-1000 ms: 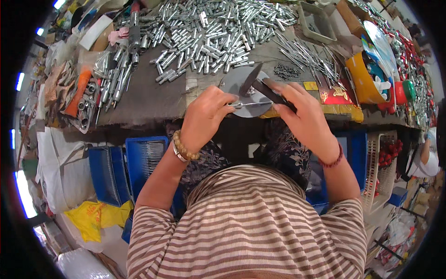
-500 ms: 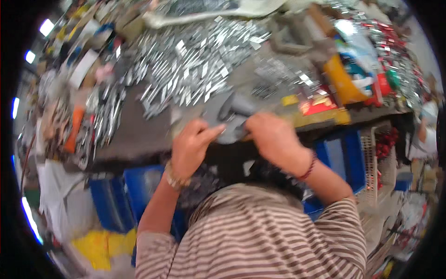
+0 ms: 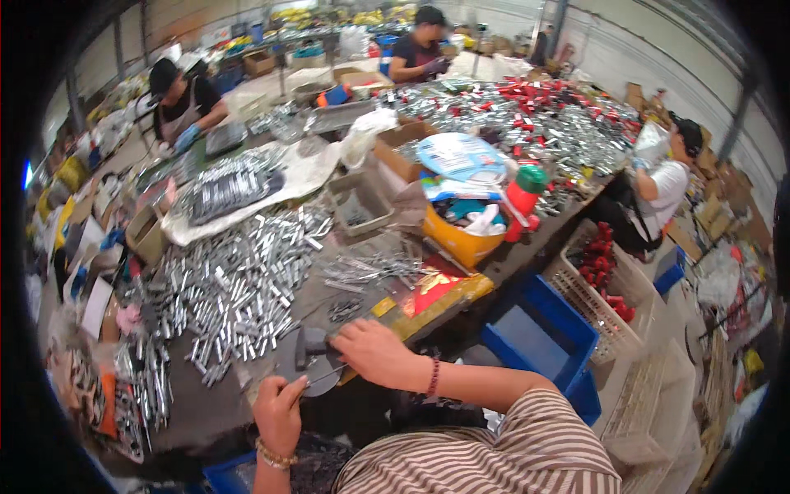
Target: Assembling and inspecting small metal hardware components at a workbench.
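Observation:
My left hand [image 3: 278, 414] is closed in a pinch on a thin metal rod [image 3: 324, 376], which points right across a round grey plate [image 3: 317, 385] at the table's near edge. A dark grey metal fixture [image 3: 309, 344] stands on this plate. My right hand [image 3: 369, 352] is just right of the fixture, its fingers curled and pressed together; what they hold is hidden. Beyond both hands spreads a heap of small shiny metal tubes [image 3: 247, 288]. A small cluster of dark metal pieces [image 3: 344, 309] lies just beyond my right hand.
Further off are a grey bin [image 3: 362, 206], a yellow container [image 3: 462, 239] and a red packet [image 3: 429, 288]. Blue crates [image 3: 539, 329] and a white basket [image 3: 576, 317] stand right, below the table. Three co-workers sit around, one at the right [image 3: 658, 189].
The view has swung up and right, so co-workers and the far tables now show. My hands stay by the fixture; the rod in my left fingers now shows clearly.

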